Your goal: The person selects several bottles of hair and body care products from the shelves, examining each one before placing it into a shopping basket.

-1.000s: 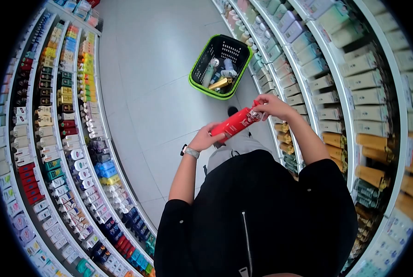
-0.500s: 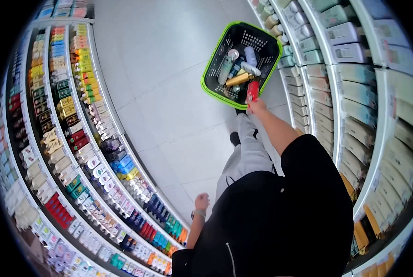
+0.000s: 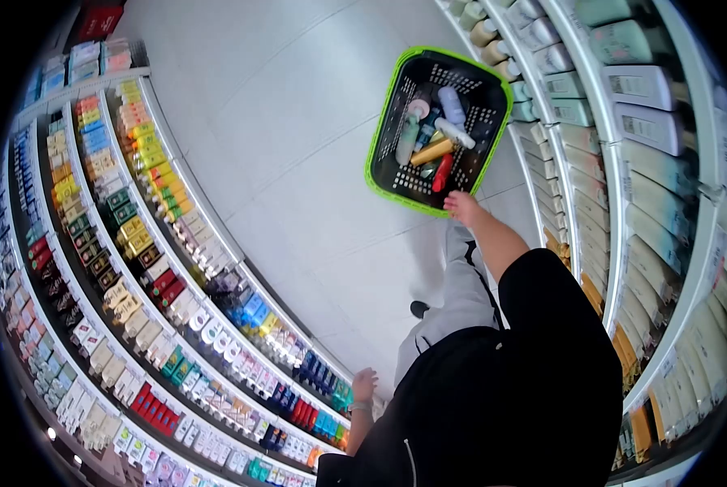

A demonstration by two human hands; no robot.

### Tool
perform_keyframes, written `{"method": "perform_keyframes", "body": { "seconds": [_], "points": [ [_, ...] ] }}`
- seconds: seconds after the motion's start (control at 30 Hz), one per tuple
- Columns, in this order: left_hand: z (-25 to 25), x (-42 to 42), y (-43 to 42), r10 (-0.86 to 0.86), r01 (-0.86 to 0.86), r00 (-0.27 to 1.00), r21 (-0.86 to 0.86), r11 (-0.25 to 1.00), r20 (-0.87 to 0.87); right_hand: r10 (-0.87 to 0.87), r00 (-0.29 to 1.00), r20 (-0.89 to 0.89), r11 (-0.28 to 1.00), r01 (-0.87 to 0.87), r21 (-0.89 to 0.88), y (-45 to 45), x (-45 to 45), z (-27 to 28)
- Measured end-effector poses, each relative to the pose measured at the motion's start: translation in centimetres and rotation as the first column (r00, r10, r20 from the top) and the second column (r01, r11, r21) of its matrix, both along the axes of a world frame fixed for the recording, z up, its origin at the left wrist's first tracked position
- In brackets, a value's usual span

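Observation:
A black shopping basket [image 3: 374,166] with a lime-green rim stands before me in the aisle. In it lies a red bottle or tube [image 3: 443,173], beside a gold tube [image 3: 432,152], a pale green bottle [image 3: 408,140], a lilac bottle [image 3: 451,105] and a white bottle [image 3: 455,132]. My right hand [image 3: 462,208] is at the basket's near rim, just short of the red item, its fingers apart and holding nothing. Whether it touches the rim I cannot tell. Low at my side, near the left shelves, hangs my left hand [image 3: 364,384], with loosely bent fingers and nothing in it.
Curved by the lens, left shelves [image 3: 209,235] carry rows of colourful boxes and tubes. Close on my right, other shelves [image 3: 611,195] hold large bottles and pouches. Pale floor tiles [image 3: 290,154] run between them. My grey-trousered leg [image 3: 457,296] is just behind the basket.
My right hand has let go of the red item, which now lies in the basket, and has drawn back to the rim. The left hand's fingers have loosened. The view has shifted slightly.

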State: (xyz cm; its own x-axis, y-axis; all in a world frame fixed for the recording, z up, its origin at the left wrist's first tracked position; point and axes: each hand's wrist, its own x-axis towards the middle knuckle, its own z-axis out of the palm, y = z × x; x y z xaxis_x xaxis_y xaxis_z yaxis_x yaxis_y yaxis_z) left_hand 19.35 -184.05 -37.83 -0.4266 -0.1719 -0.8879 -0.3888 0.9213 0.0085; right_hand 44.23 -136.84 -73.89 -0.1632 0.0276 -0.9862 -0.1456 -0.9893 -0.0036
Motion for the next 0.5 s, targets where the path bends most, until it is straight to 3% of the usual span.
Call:
{"method": "perform_keyframes", "body": {
  "seconds": [0.17,0.3,0.37,0.43,0.47,0.5],
  "points": [
    [-2.6,-4.2,2.6,0.146,-0.149,0.987,0.054,0.987,0.068,0.256,0.967,-0.002,0.956,-0.253,0.152,-0.8,0.1,8.4],
    [-5.1,-6.7,4.4,0.081,-0.094,0.988,0.095,0.991,0.134,0.501,0.861,0.087,0.831,-0.507,0.232,-3.0,2.1,10.6],
    [-7.3,-8.6,3.7,-0.086,0.05,0.984,0.221,0.974,0.158,0.578,0.807,0.123,0.772,-0.589,0.239,-3.0,3.4,11.7],
    [-10.2,-11.4,2.7,-0.307,0.233,0.942,0.392,0.89,0.138,0.529,0.81,0.253,0.788,-0.579,0.209,-3.4,3.4,14.3],
    [-11.9,-13.8,2.4,-0.753,0.686,0.654,0.478,0.548,-0.075,0.507,0.799,0.323,0.793,-0.579,0.189,-2.8,3.3,15.8],
    [-13.6,-16.2,2.0,-0.893,0.936,0.201,0.349,0.054,-0.403,0.475,0.808,0.348,0.806,-0.558,0.196,-1.7,3.0,16.9]
  ]
}}
